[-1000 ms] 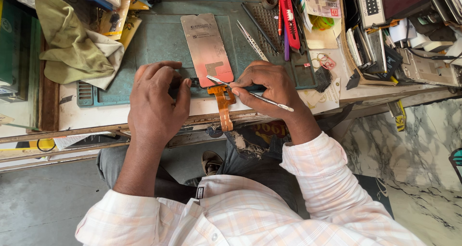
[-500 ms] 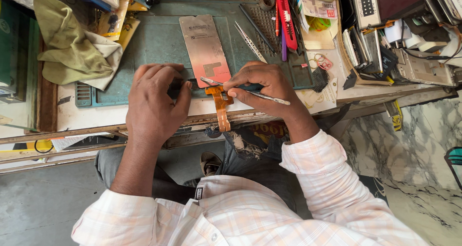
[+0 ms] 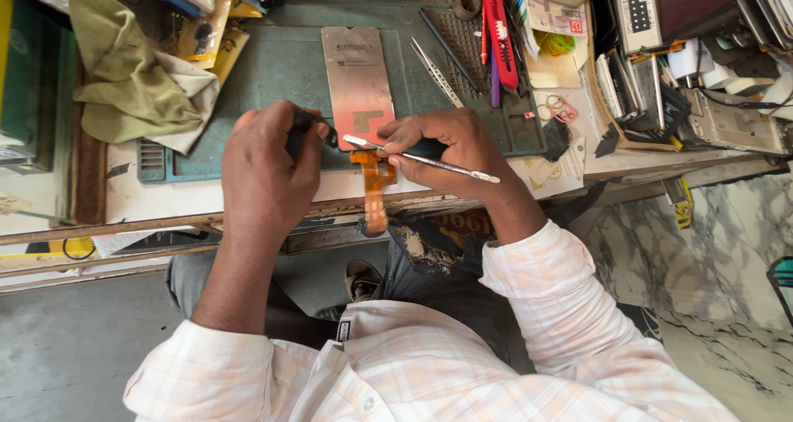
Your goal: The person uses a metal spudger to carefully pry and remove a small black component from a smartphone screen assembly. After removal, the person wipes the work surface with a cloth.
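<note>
My left hand (image 3: 264,170) is closed around the left end of a dark phone body (image 3: 307,131) at the near edge of a green work mat (image 3: 273,67). My right hand (image 3: 450,145) grips the phone's right end and pinches a thin metal spudger (image 3: 429,161), its flat tip lying near the phone's middle. A copper-coloured display panel (image 3: 357,79) lies flat on the mat just beyond my hands. Its orange flex cable (image 3: 376,192) hangs over the bench's front edge. Most of the phone is hidden under my fingers.
Metal tweezers (image 3: 436,73) and a dark probe lie on the mat to the right of the panel. Red-handled tools (image 3: 498,26), a crumpled olive cloth (image 3: 132,79), boxes and devices (image 3: 727,116) crowd the bench. A marble floor (image 3: 702,265) shows at right.
The hands stay in the same grip on the phone. The spudger has tilted slightly, and the view has drifted a little.
</note>
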`<state>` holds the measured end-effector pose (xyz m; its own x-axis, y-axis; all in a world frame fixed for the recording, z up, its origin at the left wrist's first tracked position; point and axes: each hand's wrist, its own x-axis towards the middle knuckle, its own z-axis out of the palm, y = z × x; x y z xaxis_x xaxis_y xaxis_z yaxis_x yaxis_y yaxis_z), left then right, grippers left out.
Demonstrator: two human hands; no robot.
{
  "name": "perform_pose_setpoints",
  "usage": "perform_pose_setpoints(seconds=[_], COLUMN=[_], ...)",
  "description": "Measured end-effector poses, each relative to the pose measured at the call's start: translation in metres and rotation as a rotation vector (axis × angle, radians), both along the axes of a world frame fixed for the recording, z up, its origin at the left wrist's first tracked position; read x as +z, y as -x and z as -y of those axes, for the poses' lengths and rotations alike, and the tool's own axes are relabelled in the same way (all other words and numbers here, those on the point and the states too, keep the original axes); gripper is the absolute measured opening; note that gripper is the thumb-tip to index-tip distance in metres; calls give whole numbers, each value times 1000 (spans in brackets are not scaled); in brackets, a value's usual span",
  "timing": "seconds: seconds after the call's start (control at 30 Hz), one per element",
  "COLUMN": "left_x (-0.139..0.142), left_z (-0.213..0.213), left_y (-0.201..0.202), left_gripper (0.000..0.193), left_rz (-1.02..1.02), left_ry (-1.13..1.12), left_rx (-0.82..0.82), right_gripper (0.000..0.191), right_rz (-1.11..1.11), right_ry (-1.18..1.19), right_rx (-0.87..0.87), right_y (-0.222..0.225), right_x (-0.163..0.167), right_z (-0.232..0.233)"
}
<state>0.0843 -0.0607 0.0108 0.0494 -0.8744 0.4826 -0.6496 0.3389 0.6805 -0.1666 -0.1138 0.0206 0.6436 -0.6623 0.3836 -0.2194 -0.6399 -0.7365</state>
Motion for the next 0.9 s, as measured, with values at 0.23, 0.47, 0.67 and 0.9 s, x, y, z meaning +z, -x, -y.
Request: perform_pose_setpoints(seconds=[0.23, 0.47, 0.67, 0.9], left_x=[-4, -5, -3, -4], left_z=[4, 3, 2, 1], left_y=[0, 0, 0, 0], left_gripper=[16, 18, 16, 15], left_rz=[-16, -22, -33, -54], left_ry=[50, 30, 27, 46], left_rx=[35, 44, 41, 37], right_gripper=[13, 15, 12, 13], right_rz=[-13, -110, 16, -76], right_ry=[14, 133, -38, 55], right_rx=[-9, -90, -22, -42], right_y=[-4, -11, -5, -7], right_x=[-1, 0, 3, 0], right_z=[2, -2, -2, 0])
